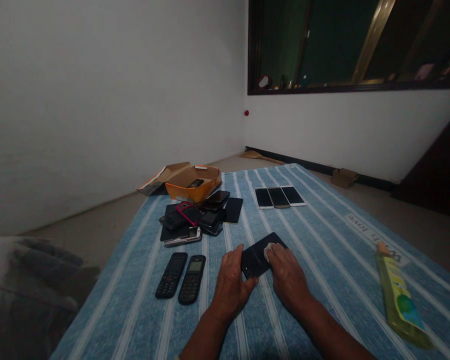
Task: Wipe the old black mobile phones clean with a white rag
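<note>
A dark smartphone [254, 256] lies tilted across the striped cloth in front of me. My left hand [231, 280] grips its left end, with the thumb along the near edge and the fingers at the far side. Pressed on the phone's right part is a small crumpled white wipe [268, 251], pinched under the fingers of my right hand [288, 272]. Left of my hands, two black keypad phones, one [171, 275] and another [192, 280], lie side by side.
A pile of mixed phones [189, 215] sits before an open orange cardboard box [193, 186]. Three smartphones [279, 197] lie in a row farther back. A yellow-green bottle [401, 300] rests at the right on the blue striped cloth [318, 310].
</note>
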`<state>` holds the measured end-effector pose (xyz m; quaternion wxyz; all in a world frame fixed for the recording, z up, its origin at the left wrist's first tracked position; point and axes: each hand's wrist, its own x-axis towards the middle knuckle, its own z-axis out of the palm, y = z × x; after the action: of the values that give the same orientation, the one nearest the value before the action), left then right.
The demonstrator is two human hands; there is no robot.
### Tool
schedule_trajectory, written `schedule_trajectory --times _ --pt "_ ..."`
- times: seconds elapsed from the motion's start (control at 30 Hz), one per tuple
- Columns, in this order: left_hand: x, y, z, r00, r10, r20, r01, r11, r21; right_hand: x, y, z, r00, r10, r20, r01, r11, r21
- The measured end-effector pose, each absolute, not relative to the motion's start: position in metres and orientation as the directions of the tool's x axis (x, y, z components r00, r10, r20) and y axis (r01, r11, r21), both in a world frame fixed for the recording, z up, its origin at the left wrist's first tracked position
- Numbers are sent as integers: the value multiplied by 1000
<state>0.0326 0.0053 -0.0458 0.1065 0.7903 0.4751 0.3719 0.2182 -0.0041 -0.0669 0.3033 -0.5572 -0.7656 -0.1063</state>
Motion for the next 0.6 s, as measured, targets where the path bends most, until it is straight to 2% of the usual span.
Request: schedule_trajectory --times 0.23,0.6 --pt "32 6 -48 282 815 506 684 -541 490 192 -19 -64 -369 774 514 843 512 -166" --pt "33 7 -51 285 812 509 687 -544 483 188 -1 -52 -376 814 443 821 514 -248"
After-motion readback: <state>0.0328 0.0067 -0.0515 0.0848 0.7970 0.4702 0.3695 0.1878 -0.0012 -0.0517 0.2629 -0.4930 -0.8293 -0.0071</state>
